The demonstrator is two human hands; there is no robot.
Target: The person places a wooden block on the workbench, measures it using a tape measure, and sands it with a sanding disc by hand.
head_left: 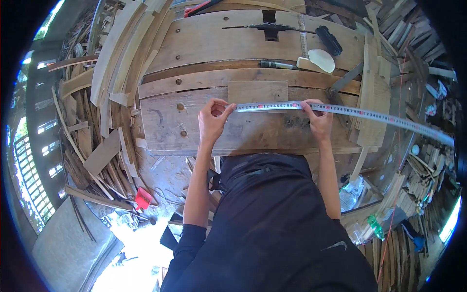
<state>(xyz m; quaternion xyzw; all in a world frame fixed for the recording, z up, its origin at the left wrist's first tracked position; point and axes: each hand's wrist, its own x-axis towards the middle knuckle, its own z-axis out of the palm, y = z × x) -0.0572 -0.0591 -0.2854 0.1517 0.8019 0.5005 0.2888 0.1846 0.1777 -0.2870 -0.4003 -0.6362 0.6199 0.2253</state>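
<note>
A white tape measure blade (272, 106) with black and red numbers stretches across the workbench. My left hand (213, 118) is closed, pinching the blade near its left end. Farther along, my right hand (319, 119) is closed on the same blade between thumb and fingers. Beyond that hand the blade runs out to the right, past the bench edge. Under the stretch between my hands lies a flat square wooden board (258, 91); I cannot tell whether the blade touches it. The tape's case is not visible.
On the wooden workbench (160, 131) lie a marker (279, 64), a pale rounded piece (322, 61), a black block-shaped object (329, 40) and a saw blade (272, 27). Curved wooden pieces (116, 53) are stacked left. Offcuts and a red dustpan (143, 198) lie on the floor.
</note>
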